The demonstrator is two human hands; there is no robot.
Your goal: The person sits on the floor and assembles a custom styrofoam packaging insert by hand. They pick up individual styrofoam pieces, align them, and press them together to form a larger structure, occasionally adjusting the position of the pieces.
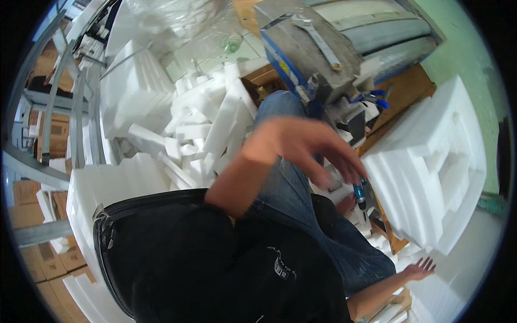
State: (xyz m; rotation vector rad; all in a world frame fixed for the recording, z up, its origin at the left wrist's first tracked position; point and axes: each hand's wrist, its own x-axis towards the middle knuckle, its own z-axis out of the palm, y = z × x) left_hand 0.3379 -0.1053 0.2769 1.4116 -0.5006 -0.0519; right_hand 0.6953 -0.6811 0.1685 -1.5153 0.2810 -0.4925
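My left hand (307, 145), blurred by motion, reaches across above my jeans with its fingers apart and bent downward. Just under its fingertips is a teal and black tool with a thin dark tip (360, 195), perhaps a screwdriver; I cannot tell whether the fingers touch it. Out at the lower right, my right hand (420, 269) is open, palm up and fingers spread, holding nothing. It is closest to a stack of thick white foam pieces (414, 167) with cut-out hollows.
Ahead stands a dusty grey and blue machine (312, 59) with an adjustable wrench (318, 40) on top. Loose white foam offcuts (199, 124) are heaped left of my knee. Foam blocks (134, 91), a metal rack (81, 113) and cardboard boxes (54, 258) stand farther left.
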